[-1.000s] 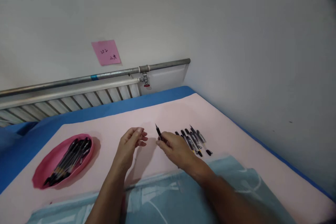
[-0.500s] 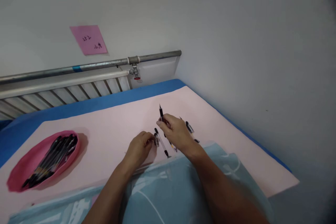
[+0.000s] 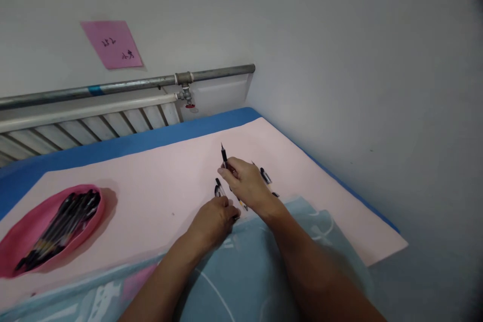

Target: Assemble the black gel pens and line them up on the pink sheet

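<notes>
My right hand [image 3: 247, 181] is closed round a pen [image 3: 224, 155] with a black grip, its bare point upward and away from me. Lower and to the left, my left hand [image 3: 216, 219] is closed at the near end of a clear-barrelled pen [image 3: 218, 182] that lies on the pink sheet; the fingers cover most of its barrel. A black-and-clear pen cap [image 3: 217, 191] lies beside that pen. Under the right hand, another pen part with a yellowish section [image 3: 243, 205] partly shows. Right of the right hand lies another cap [image 3: 266, 175], with a small dark piece [image 3: 275, 194] nearer me.
A pink basket [image 3: 98, 211] holding many black pens [image 3: 62, 229] stands at left on the pink sheet [image 3: 151, 186]. Blue covering [image 3: 211, 123] borders the sheet. Light-blue patterned cloth [image 3: 241, 271] covers the near edge. A radiator [image 3: 124, 119], pipe and wall stand behind; another wall rises at right.
My left hand has moved right and nearer me, from the cap onto the near end of the lying pen. The right hand still holds its pen upright. The view has shifted slightly.
</notes>
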A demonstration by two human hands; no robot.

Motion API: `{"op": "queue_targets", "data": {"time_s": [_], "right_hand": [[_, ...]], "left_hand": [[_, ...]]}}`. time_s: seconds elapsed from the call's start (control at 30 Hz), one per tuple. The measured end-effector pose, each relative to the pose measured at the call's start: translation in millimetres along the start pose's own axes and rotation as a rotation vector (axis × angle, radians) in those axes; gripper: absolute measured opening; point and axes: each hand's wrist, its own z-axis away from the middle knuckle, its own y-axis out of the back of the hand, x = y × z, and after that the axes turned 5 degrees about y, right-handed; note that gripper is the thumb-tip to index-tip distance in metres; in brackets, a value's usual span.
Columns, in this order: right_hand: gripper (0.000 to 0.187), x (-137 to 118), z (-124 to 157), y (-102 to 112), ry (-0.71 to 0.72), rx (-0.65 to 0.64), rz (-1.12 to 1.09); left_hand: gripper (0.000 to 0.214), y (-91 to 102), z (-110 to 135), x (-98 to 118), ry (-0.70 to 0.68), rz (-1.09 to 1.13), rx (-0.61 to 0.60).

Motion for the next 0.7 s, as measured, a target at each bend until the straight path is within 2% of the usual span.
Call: {"op": "queue_targets", "data": {"time_s": [0.23, 0.4, 0.5, 0.6, 0.7], "right_hand": [[0.022, 1.7, 0.8, -4.2, 0.013, 0.014, -0.006], [0.022, 0.5, 0.4, -2.8, 0.001, -0.012, 0.002], [0.020, -0.1, 0.2, -0.4, 0.006, -0.020, 0.011], [0.020, -1.0, 1.1, -1.8, 0.026, -0.039, 0.049], [0.020, -4.3, 3.8, -8.8, 0.047, -0.118, 0.082]], "left_hand": [[0.025, -3.3, -1.5, 2.3, -0.051, -0.034, 0.020], [0.021, -5.9, -3.6, 4.0, -0.051, 0.153, 0.122], [0.011, 4.6, -0.9, -6.2, 0.156, 0.517, 0.283], [0.007, 20.6, 5.5, -26.2, 0.409, 1.056, 0.406], [0.015, 33.4, 12.8, -45.3, 0.481, 1.472, 0.475]]}}
